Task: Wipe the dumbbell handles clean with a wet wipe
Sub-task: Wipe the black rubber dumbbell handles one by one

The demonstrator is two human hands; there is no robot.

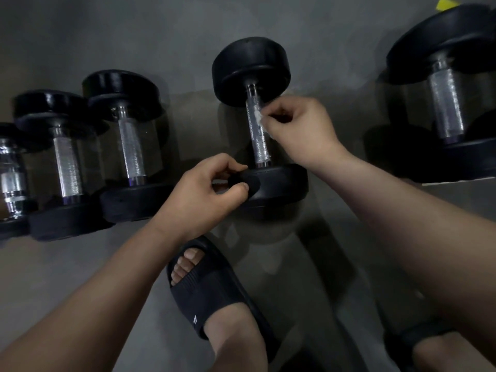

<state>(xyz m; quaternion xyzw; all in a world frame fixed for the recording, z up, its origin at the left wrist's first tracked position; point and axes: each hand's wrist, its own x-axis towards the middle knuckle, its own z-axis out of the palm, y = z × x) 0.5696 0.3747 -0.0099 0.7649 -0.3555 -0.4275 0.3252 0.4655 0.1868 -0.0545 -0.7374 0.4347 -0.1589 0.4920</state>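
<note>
A black dumbbell lies on the grey floor in the middle, its knurled silver handle (256, 130) running away from me between two round black heads. My right hand (298, 130) pinches a small white wet wipe (258, 117) against the upper right side of that handle. My left hand (204, 191) grips the rim of the dumbbell's near head (279, 183), fingers and thumb curled round its left edge.
Three more dumbbells (128, 146) lie side by side on the left and a larger one (448, 103) on the right. My feet in black slides (212, 291) stand on the floor just below the hands. A yellow scrap (445, 2) shows at the top right.
</note>
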